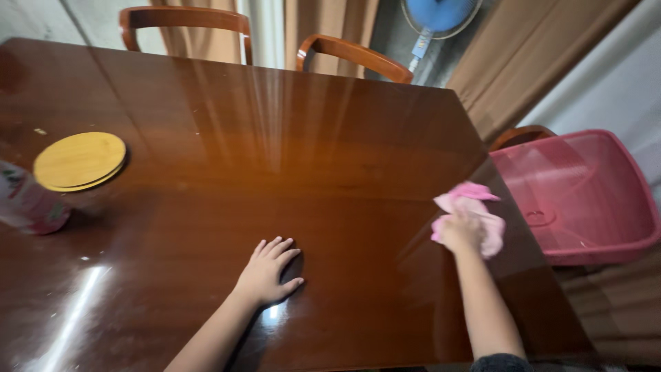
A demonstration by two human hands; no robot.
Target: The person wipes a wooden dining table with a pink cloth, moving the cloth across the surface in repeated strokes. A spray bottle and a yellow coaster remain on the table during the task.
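My left hand point(267, 272) lies flat on the glossy dark wooden table point(289, 151), palm down, fingers slightly apart, holding nothing. My right hand point(460, 233) presses a crumpled pink cloth point(475, 207) against the tabletop close to the table's right edge. The cloth bunches out above and to the right of my fingers.
A round yellow wooden disc point(79, 160) lies at the left, with a pinkish patterned container point(27, 203) just in front of it. A red plastic basin point(585, 196) rests on a chair off the right edge. Two wooden chairs point(184, 19) stand at the far side, a blue fan point(438, 15) behind.
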